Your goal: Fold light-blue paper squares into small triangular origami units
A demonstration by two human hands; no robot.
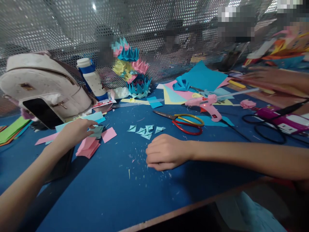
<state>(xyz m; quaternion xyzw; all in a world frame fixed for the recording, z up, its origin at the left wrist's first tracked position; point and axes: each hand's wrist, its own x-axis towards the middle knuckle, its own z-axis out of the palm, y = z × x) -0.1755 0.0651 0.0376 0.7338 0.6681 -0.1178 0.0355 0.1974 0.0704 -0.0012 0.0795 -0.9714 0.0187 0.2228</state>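
At the left, my left hand (pixel 76 131) reaches over a pile of paper, its fingers bent and closed on light blue paper squares (pixel 97 132). Pink paper squares (pixel 88 148) lie stacked just below that hand, and a single pink square (pixel 109 135) lies to its right. Curled into a loose fist, my right hand (pixel 164 152) rests on the blue table (pixel 103 196); nothing sticks out of it, though its palm side is hidden. Several small folded light blue triangles (pixel 145 131) lie just beyond its knuckles. Scissors (pixel 183 121) with red and yellow handles lie behind my right wrist.
A pink glue gun (pixel 205 105) with a black cord lies at right, near a purple and white device (pixel 285 120). Behind stand a backpack (pixel 41 83), a phone (pixel 41 112), a bottle (pixel 93 79) and folded-paper flowers (pixel 131 67). Another person's hand (pixel 270 77) is at far right.
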